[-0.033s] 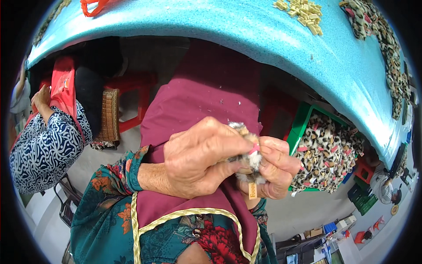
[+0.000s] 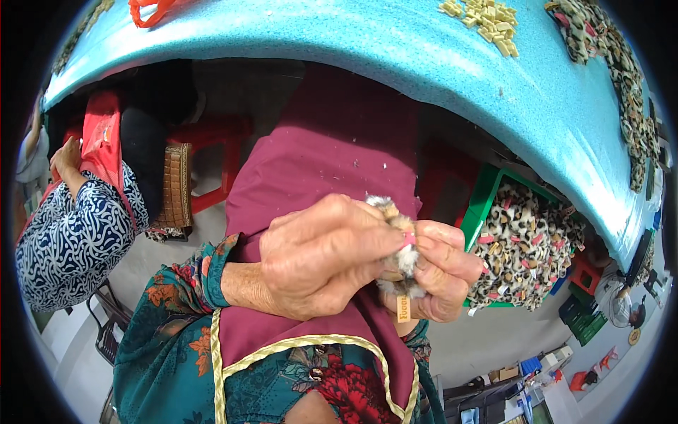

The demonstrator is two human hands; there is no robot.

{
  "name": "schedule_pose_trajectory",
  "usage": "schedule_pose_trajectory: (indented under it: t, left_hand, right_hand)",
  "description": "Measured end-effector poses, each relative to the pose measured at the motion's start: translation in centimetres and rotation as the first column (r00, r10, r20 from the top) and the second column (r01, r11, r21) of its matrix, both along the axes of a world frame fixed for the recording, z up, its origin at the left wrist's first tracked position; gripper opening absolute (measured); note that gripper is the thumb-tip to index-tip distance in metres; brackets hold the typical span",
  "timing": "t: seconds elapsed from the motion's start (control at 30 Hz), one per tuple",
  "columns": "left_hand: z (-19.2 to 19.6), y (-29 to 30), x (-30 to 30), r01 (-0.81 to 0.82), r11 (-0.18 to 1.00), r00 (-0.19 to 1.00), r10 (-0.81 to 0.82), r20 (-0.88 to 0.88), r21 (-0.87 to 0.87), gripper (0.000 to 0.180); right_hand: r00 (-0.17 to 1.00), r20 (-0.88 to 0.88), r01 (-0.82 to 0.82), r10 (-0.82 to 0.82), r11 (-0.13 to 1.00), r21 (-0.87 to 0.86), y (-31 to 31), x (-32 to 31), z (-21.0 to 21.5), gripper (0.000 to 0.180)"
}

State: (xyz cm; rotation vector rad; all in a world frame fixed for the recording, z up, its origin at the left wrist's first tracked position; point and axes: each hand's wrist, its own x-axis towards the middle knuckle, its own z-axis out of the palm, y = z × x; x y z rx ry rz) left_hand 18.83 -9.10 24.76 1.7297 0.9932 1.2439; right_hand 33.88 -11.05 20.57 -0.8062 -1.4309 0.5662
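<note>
Above my lap, both hands hold a small furry plush piece (image 2: 404, 261), mottled white, brown and black. A bit of pink fabric (image 2: 409, 239) shows on it between my fingertips, and a tan label (image 2: 403, 309) hangs from its lower end. My left hand (image 2: 321, 254) is closed, its thumb and forefinger pinching the fur at the pink bit. From the other side my right hand (image 2: 446, 272) grips the same piece with bent fingers. My fingers hide part of the plush piece.
A green crate (image 2: 480, 205) full of similar furry pieces (image 2: 526, 247) stands at the right. Ahead curves a blue-covered table (image 2: 339, 32) bearing small yellow pieces (image 2: 491, 21) and more furry pieces (image 2: 628, 92). Another person (image 2: 85, 226) sits at the left, near a red stool (image 2: 219, 162).
My left hand has shifted very slightly left. The plush piece has turned a little, and its tan label hangs slightly lower and further left.
</note>
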Motion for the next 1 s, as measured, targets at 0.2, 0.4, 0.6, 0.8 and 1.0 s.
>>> schedule_pose_trajectory:
  t: [0.2,0.4,0.6,0.8,1.0]
  left_hand:
    - [-0.9,0.6,-0.2,0.063,0.92,0.981,0.015,-0.195,0.386,0.023]
    - [-1.5,0.3,-0.5,0.147,0.91,0.963,-0.041,-0.268,0.388,0.025]
    - [-1.4,-0.7,-0.4,0.041,0.945,0.984,0.018,-0.176,0.325,0.027]
    - [0.3,0.0,-0.9,0.009,0.999,0.999,-0.008,0.051,-0.033,0.018]
    - [0.6,1.1,-2.6,0.109,0.938,0.992,-0.08,0.101,-0.328,0.018]
  right_hand:
    - [1.0,0.001,-0.008,0.008,0.984,-0.177,0.0,-0.4,0.8,0.029]
    - [1.0,0.015,-0.015,0.018,0.977,-0.211,-0.5,-0.7,0.6,0.029]
    - [0.997,-0.046,-0.064,0.058,0.986,-0.153,-0.2,-0.4,0.3,0.029]
    - [0.998,-0.002,-0.062,0.062,0.992,-0.107,-0.1,-0.6,0.5,0.032]
    - [0.993,0.087,-0.076,0.081,0.995,-0.059,0.4,-1.1,0.4,0.029]
